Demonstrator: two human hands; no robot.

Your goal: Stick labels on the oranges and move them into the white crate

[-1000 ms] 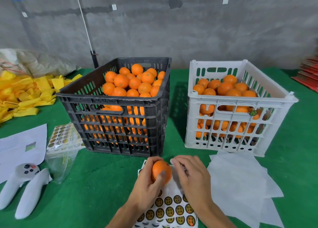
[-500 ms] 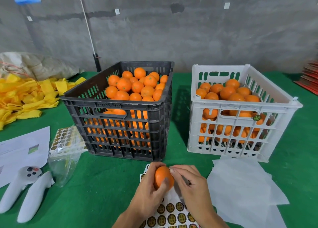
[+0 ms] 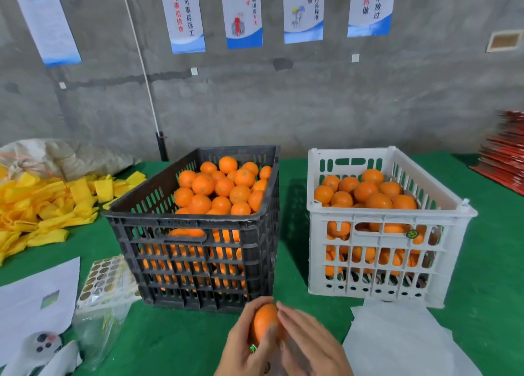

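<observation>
Low over the table [image 3: 175, 344], the left hand [image 3: 246, 344] fingers curl around one orange [image 3: 265, 320]; the right hand [image 3: 309, 344] fingers lie straight against it. Both the black crate [image 3: 198, 262] and white crate [image 3: 377, 262] look full, so much labelling seems left.

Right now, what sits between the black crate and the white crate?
Nothing: the head view shows only bare green cloth between the black crate and the white crate.
</observation>
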